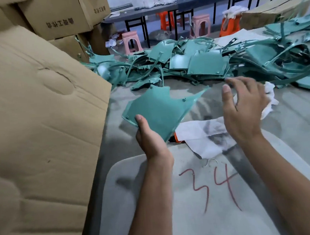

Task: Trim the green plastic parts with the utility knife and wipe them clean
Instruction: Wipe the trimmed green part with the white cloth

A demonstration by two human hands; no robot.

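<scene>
My left hand (pixel 151 136) grips a flat green plastic part (pixel 161 109) by its near edge, thumb on top, and holds it above the grey table (pixel 290 121). My right hand (pixel 246 104) hovers to the right of the part with spread, relaxed fingers and holds nothing. A white cloth (pixel 268 99) lies just behind that hand. Another white cloth (pixel 206 137) lies on the table below the part. An orange tip of the utility knife (pixel 177 138) shows under the part's near corner; the rest of the knife is hidden.
A big pile of green plastic parts (pixel 207 61) covers the far side of the table. Large cardboard boxes (pixel 39 117) stand close on the left. A pale board marked "34" (pixel 202 187) lies nearest me. Pink and orange stools (pixel 131 41) stand beyond the table.
</scene>
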